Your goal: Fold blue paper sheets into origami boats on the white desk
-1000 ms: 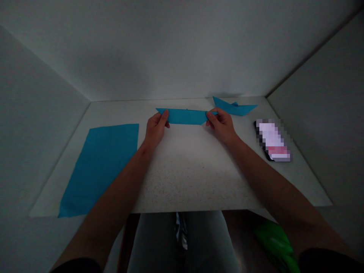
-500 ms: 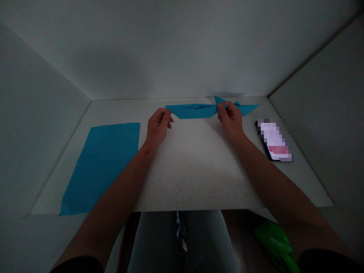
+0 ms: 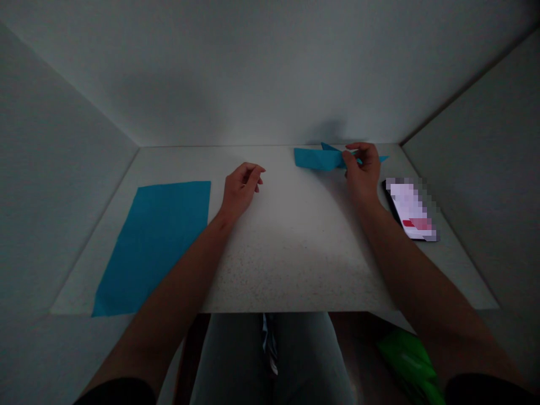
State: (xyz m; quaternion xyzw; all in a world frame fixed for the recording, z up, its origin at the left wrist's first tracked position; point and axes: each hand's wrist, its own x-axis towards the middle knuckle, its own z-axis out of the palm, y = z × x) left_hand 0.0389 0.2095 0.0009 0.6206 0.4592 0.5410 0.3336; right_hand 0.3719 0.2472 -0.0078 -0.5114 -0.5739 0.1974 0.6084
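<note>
My right hand [image 3: 361, 166] pinches the right end of a folded blue paper boat [image 3: 316, 158] between thumb and fingers, near the back wall. That boat points to the left and lies across the front of a second blue paper boat [image 3: 383, 158], which my hand and the first boat partly hide. Left of them, my left hand [image 3: 242, 183] holds nothing; its fingers are loosely curled and a little apart above the white table [image 3: 287, 242]. A flat sheet of blue paper [image 3: 158, 236] lies beyond my left forearm, which covers its lower right corner.
A phone [image 3: 410, 209] with a lit, blurred screen lies at the right of the table. White walls [image 3: 253, 73] enclose the back and both sides. A green bag [image 3: 407, 360] is below the table's front edge, by my legs.
My left hand has let go of the boat's left end. My right hand has carried the boat to the right, turning it, so it overlaps the other boat more.
</note>
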